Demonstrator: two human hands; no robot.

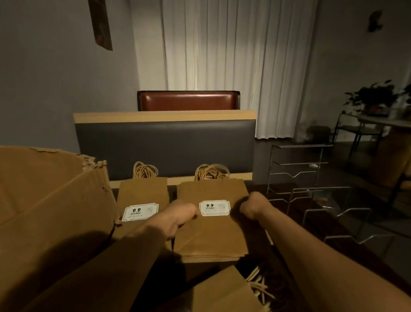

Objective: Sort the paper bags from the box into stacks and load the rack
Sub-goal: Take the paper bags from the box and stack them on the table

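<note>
Two stacks of flat brown paper bags lie side by side at the centre of the frame, handles pointing up the picture: the narrower stack (142, 200) on the left and the wider stack (210, 220) on the right, each topped by a white label reading 9.9. Both hands are on the wider stack. The left hand (180, 216) holds its left edge and the right hand (251, 206) its right edge, with the fingers curled around the sides, so this looks like squaring up or lifting the pile. Sorting seems partly done, since more bags (217, 302) lie loose at the lower centre of the frame, their handles spilling to the right. The cardboard box (31, 203) fills the left of the frame, its flap torn along the top. The wire rack (299, 168) stands at the right, near the stack, and appears unloaded. The next move, by my judgement, calls for a firm two-sided grip so the pile stays aligned while it is carried right into a rack slot. Dim light hides the fingertips, the table surface and the box's inside, and the label's small print is unreadable.
</note>
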